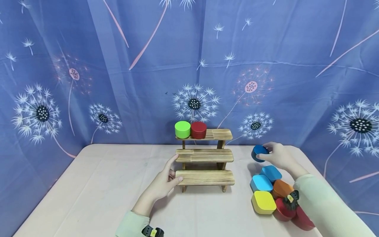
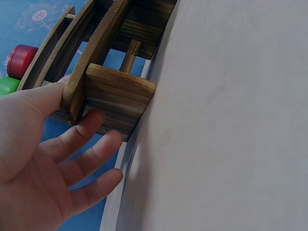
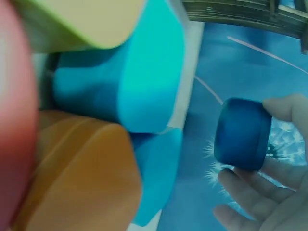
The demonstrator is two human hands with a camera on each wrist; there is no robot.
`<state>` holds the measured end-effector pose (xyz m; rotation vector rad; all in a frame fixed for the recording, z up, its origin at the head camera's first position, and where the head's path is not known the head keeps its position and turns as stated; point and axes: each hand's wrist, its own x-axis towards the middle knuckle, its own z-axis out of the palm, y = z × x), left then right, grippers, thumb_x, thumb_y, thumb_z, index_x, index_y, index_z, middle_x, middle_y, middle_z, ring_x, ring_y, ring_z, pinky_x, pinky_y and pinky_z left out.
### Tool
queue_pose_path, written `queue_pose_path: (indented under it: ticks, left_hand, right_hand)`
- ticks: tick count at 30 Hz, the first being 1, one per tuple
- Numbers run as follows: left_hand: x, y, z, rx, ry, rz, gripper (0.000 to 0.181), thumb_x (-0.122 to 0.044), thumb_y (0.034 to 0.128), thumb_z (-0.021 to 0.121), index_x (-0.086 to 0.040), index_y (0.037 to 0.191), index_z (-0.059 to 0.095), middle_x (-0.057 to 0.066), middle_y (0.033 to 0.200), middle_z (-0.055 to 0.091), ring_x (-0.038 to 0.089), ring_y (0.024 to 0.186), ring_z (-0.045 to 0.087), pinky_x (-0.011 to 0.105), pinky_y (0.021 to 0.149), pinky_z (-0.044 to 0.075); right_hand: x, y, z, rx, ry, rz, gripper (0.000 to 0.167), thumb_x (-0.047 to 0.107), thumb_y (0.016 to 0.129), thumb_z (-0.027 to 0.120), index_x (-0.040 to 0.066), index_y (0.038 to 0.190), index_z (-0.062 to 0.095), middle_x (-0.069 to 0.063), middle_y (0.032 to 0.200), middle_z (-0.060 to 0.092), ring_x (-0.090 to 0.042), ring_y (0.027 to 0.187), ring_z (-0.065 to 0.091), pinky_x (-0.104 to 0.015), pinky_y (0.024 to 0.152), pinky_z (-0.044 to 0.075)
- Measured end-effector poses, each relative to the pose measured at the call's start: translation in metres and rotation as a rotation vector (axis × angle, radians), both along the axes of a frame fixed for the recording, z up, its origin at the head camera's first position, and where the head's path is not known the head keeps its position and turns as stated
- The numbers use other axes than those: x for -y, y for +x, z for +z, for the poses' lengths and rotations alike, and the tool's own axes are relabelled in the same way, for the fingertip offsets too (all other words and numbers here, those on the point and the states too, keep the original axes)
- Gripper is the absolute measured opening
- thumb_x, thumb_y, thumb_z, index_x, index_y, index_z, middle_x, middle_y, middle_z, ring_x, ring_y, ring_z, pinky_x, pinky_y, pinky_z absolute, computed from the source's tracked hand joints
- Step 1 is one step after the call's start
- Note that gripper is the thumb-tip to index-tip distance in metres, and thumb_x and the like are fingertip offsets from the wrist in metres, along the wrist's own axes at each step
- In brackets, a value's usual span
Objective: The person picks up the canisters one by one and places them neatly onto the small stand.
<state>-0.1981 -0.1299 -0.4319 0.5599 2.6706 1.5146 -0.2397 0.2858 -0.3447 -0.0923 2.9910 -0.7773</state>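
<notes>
The right hand (image 1: 278,156) pinches a dark blue round block (image 1: 260,153) between thumb and fingers, above the back of the block pile; the right wrist view shows the same blue block (image 3: 243,134) at the fingertips. A three-tier wooden rack (image 1: 204,177) stands mid-table. At its left end the left hand (image 1: 161,184) touches the lowest and middle tiers, thumb and fingers spread; in the left wrist view the thumb of the left hand (image 2: 53,149) lies against the wood. On the top tier a green round block (image 1: 182,129) sits left of a dark red one (image 1: 198,130).
On the right of the table (image 1: 97,184) lie a blue block (image 1: 271,173), a light blue block (image 1: 261,183), an orange block (image 1: 282,189), a yellow block (image 1: 263,202) and red blocks (image 1: 283,210), partly under the right forearm. A patterned blue curtain (image 1: 154,98) hangs behind.
</notes>
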Motion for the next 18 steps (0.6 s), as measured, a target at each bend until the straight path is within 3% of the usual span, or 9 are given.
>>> queue_pose_path:
  ticks: [6, 18]
  left_hand:
    - [0.0, 0.0, -0.001, -0.003, -0.007, 0.003, 0.079, -0.021, 0.0901, 0.065, -0.035, 0.15, 0.015, 0.002, 0.081, 0.05, 0.011, 0.071, 0.051, 0.023, 0.067, 0.046]
    - [0.0, 0.0, 0.0, -0.001, -0.003, 0.006, 0.079, -0.021, 0.09, 0.065, -0.035, 0.15, 0.016, 0.002, 0.08, 0.05, 0.011, 0.069, 0.051, 0.023, 0.065, 0.046]
  right_hand:
    - [-0.002, 0.002, 0.006, -0.048, -0.026, 0.007, 0.071, 0.043, 0.085, 0.066, -0.01, 0.128, 0.046, -0.03, 0.115, 0.056, -0.039, 0.098, 0.058, -0.044, 0.072, 0.053]
    - [0.004, 0.013, 0.015, -0.106, -0.123, -0.002, 0.069, 0.044, 0.086, 0.066, -0.004, 0.131, 0.046, -0.027, 0.122, 0.054, -0.042, 0.108, 0.054, -0.046, 0.075, 0.053]
